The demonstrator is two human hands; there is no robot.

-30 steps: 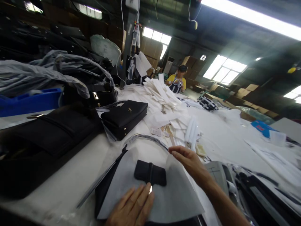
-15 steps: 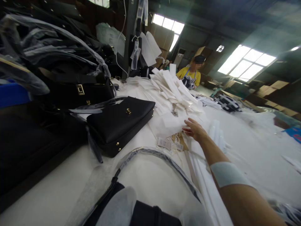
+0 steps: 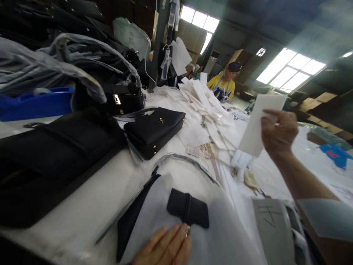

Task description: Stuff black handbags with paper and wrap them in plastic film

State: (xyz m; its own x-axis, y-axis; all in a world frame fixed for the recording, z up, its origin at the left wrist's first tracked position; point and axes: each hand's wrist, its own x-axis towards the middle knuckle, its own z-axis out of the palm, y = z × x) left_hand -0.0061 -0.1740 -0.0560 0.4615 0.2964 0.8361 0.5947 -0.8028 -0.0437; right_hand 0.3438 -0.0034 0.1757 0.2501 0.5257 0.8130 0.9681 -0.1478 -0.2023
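My right hand is raised at the right, its thumb and fingers pinching a white sheet. At the bottom centre my left hand lies with fingers stretched out on a bag covered by a pale translucent sheet. Just beyond those fingers a black flap shows on top of the cover. The bag's wrapped strap arches away across the table. Farther off, a heap of white strips is piled up, with small tags at its near edge.
Black bags lie on the left, one large bag nearest. Behind them are a blue tray and wrapped straps. A grey marked board stands at lower right. A person in yellow is across the table.
My right hand has moved from the heap up and right, now with a white sheet in it. My left hand has come into view on the covered bag. The view has shifted, showing more at left.
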